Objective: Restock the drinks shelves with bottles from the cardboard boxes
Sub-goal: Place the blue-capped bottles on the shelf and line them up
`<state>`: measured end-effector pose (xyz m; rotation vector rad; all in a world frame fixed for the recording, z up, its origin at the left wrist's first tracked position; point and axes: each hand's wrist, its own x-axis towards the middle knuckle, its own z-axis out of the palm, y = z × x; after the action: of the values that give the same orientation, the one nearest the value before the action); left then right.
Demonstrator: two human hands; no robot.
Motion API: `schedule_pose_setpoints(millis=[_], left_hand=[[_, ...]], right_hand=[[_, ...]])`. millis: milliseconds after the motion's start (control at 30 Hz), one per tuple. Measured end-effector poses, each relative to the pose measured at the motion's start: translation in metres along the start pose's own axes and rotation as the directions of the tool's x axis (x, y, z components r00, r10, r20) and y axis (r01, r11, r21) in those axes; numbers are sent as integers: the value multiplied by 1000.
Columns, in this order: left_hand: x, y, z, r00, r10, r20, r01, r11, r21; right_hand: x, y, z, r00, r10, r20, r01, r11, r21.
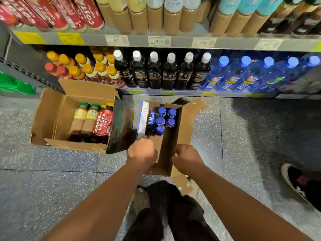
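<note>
Hands meet at the near end of a narrow box (171, 145) standing open on the speckled floor (52, 171) at the frame's centre; the left hand (141, 151) has its fingers curled down over the box's near-left rim, gripping the cardboard; the right hand (187, 156) is closed on the near-right wall, knuckles up, though its fingertips are hidden. At twelve o'clock from the hands, blue-capped bottles (160, 120) stand upright in a tight cluster at the far end of that box, the near half showing bare cardboard. At nine o'clock from it, touching its left side, a wide box (57, 115) lies open with coffee bottles (86, 119) on their sides, pale-labelled ones to the left and red-labelled ones to the right. Beyond both boxes, at twelve o'clock, the lower shelf (173, 92) carries orange-capped bottles (90, 68) at its left, dark bottles (154, 73) with white caps in the middle and clear blue bottles (234, 75) to the right; the upper shelf (182, 42) above bears price tags (159, 41) on its rim. At four o'clock a dark shoe (295, 180) rests on the floor, well apart from the boxes.
</note>
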<state>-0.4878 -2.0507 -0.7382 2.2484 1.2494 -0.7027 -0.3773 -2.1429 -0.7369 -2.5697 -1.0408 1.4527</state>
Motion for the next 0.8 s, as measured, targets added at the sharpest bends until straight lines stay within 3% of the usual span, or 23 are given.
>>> schedule_pose_setpoints(millis=[133,367,667,800], left_hand=[[41,-5,54,994,-105,-6,102,980,-170],[136,-19,148,976,-214,47,211,858,-468],[233,-57,227,933,-358,44,319,763,-563],[265,-64,246,937,-348,-34,228,679,-698]], right_hand=[[50,20,32,999,42,-25,-37,985,169],[152,52,109,987,154,-41,-116,870,478],[272,53,184,963,219,-159,-98,831,548],[309,57,209,957,161,-240,-11,850,527]])
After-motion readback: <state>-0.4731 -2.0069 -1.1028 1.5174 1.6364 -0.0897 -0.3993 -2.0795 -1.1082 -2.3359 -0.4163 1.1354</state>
